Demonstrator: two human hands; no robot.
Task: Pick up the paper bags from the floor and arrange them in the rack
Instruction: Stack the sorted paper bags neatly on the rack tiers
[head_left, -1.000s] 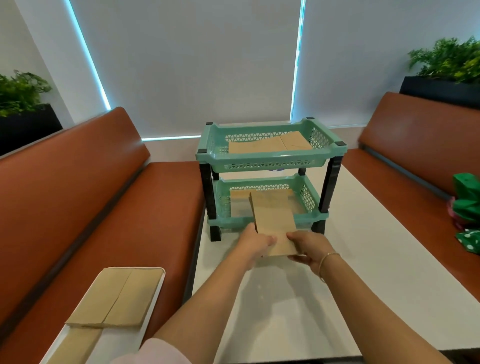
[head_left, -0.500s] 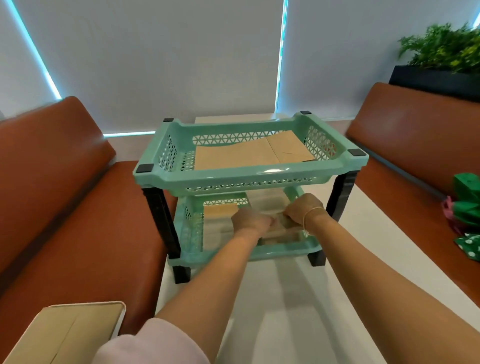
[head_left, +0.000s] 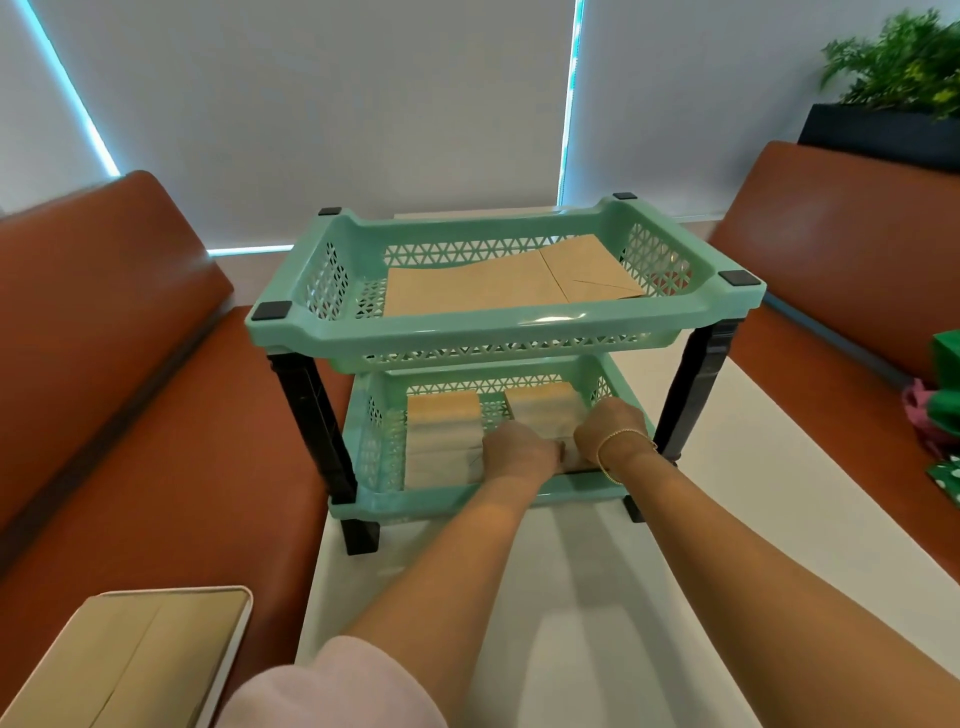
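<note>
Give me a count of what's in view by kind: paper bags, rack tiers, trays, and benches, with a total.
Paper bags: 4 that I can tell apart, namely top tier bag, lower left bag, lower right bag, tray bag; any stacked beneath are hidden
Rack tiers: 2, namely upper tier, lower tier
Trays: 1, white tray
Benches: 2, namely left bench, right bench
Total: 9

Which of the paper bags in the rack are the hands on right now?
The bag on the right of the lower tier: both the left hand and right hand are on its near end. The lower-left bag and the top-tier bag lie untouched.
</note>
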